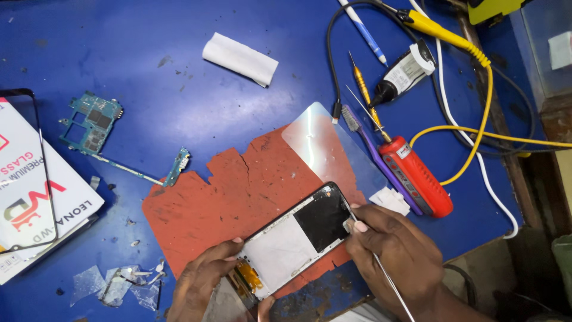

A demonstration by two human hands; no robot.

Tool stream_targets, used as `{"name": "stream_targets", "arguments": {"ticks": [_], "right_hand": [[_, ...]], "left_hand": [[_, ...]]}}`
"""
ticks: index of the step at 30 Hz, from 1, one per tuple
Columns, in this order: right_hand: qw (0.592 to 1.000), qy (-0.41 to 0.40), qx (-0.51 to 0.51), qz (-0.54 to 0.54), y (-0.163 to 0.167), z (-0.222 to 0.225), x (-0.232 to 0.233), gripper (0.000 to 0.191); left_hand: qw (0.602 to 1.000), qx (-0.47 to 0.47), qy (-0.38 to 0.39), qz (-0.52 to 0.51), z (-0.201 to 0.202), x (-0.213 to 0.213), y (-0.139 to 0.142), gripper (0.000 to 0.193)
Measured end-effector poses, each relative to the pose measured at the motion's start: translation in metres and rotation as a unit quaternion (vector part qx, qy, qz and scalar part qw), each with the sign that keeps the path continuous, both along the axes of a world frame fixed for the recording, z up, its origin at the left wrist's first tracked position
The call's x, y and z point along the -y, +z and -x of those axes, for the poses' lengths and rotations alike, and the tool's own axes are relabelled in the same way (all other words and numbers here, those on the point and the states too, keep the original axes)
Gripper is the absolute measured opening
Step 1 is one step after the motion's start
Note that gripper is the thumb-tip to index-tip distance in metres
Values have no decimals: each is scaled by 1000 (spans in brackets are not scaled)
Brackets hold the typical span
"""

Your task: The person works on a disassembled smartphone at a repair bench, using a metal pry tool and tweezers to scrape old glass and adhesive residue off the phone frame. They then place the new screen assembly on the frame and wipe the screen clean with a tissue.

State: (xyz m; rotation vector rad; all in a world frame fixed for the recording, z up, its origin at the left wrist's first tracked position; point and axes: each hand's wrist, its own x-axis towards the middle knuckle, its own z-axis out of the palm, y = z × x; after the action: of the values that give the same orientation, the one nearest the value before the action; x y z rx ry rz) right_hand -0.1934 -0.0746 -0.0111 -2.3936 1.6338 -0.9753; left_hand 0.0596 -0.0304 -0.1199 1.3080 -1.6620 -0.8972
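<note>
An opened phone frame (298, 235), white and black inside, lies tilted on a torn red mat (238, 179). My left hand (202, 283) grips its lower left end, next to an orange flex cable (249, 277). My right hand (396, 256) holds a thin metal tool (390, 283) and presses a small white pad (350, 225) against the phone's right edge.
A green circuit board (92, 125) with a flex strip lies at left, beside a white box (30, 197) with a black screen bezel on it. A red screwdriver (411, 170), purple brush, glue tube (405, 74), yellow and white cables and a clear glass sheet (322, 140) crowd the right.
</note>
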Motion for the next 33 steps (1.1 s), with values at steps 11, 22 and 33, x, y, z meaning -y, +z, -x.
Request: {"name": "stream_targets", "arguments": {"ticks": [11,22,33], "right_hand": [[998,10,-65,27,3,-8,7,21],[1000,-10,-20,17,1,-14,11,18],[995,-45,72,-55,-4,-5,12,20]], "left_hand": [[987,-135,-46,-70,-10,4,-24,55],[1000,-11,14,22,-10,2,-19,69],[993,-35,-107,-16,-33,-11,-68,59]]}}
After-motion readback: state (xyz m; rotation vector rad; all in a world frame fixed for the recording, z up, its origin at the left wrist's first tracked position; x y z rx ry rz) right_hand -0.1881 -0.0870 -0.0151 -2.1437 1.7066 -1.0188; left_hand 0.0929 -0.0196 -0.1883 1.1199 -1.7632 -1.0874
